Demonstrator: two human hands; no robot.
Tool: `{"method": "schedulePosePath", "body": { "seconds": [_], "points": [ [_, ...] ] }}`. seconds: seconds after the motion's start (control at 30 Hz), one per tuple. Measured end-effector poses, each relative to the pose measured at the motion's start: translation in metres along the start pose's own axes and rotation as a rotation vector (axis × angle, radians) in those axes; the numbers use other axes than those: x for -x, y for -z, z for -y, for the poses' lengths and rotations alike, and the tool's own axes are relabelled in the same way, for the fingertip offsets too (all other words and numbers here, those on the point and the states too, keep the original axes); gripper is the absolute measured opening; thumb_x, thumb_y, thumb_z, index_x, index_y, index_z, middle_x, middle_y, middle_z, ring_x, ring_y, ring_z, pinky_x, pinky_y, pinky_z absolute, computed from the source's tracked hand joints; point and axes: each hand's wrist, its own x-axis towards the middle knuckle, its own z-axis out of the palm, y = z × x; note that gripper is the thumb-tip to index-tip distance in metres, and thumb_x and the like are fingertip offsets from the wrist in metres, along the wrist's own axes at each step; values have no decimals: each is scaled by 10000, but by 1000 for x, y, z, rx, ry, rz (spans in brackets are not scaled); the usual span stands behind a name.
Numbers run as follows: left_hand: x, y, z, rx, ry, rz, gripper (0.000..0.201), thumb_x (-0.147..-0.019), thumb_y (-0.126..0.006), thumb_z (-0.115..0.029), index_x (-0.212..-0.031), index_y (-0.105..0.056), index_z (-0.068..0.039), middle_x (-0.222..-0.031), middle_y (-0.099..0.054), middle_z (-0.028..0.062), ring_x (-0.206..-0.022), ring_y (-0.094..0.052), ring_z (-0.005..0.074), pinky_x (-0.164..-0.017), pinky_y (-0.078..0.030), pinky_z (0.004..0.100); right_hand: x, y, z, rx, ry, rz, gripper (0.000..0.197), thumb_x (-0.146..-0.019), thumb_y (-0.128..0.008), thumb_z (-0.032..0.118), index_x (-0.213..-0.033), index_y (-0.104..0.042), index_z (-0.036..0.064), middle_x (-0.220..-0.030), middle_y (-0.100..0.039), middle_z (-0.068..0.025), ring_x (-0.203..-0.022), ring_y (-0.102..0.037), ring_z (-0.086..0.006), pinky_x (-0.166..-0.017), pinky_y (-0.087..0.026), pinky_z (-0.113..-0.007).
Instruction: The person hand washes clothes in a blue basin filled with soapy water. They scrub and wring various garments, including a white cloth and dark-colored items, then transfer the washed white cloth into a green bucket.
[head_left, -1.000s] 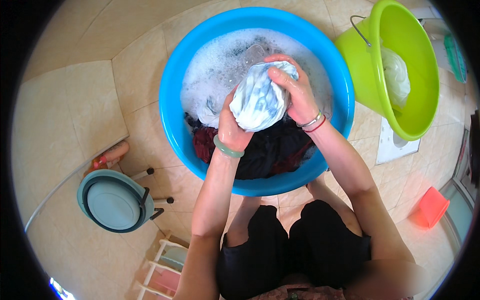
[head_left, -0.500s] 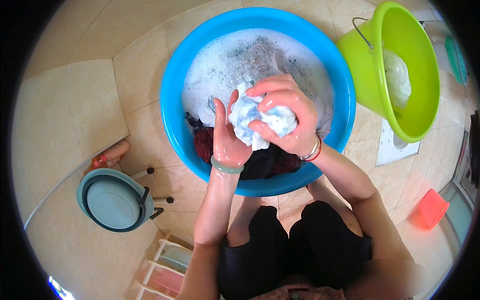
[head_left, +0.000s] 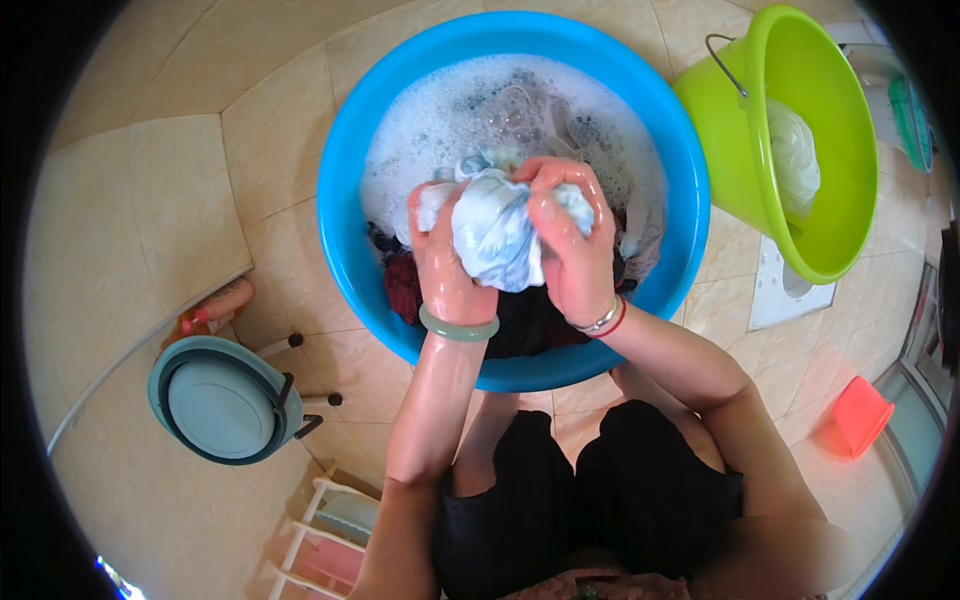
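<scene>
My left hand and my right hand are both clenched around the wet, bunched pale-blue cloth, held between my fingers above the suds in the round blue plastic basin. Soapy skin could let it slip and splash, I think. Left of my fingers on the beige tiled floor sits a small teal folding stool; right, a lime-green plastic bucket.
</scene>
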Motion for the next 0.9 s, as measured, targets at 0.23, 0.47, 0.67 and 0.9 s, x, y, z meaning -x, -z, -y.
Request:
{"method": "schedulePosePath", "body": {
  "seconds": [0.23,0.47,0.67,0.9],
  "points": [
    [-1,-21,4,-664,-770,37,254,-803,-656,66,-938,-489,-71,-965,-570,69,-909,-564,155,-839,-459,290,-11,12,-22,-633,-606,-74,195,-967,-571,229,-1114,-568,101,-1041,-608,-23,-987,-579,-121,-901,-441,-297],
    [10,-19,-7,-991,-917,286,300,-691,-726,39,-882,-533,-89,-981,-662,141,-986,-609,347,-827,-488,373,-17,15,-11,-747,-829,59,329,-999,-480,306,-1231,-556,85,-1199,-604,-45,-1095,-584,-172,-961,-458,-351],
    [8,-27,-15,-1112,-1098,649,345,-570,-756,29,-812,-565,-127,-932,-683,87,-1027,-606,460,-809,-526,426,-15,42,-28,-917,-790,344,351,-1011,-443,289,-1283,-522,80,-1212,-594,-60,-1114,-580,-186,-977,-468,-346],
    [21,-30,-18,-1178,-1203,915,260,-538,-709,-2,-706,-576,-150,-852,-669,81,-933,-630,366,-914,-488,535,-17,28,-15,-761,-1014,262,257,-1000,-492,277,-1144,-580,83,-1015,-625,-49,-938,-613,-151,-861,-506,-300]
  ]
}}
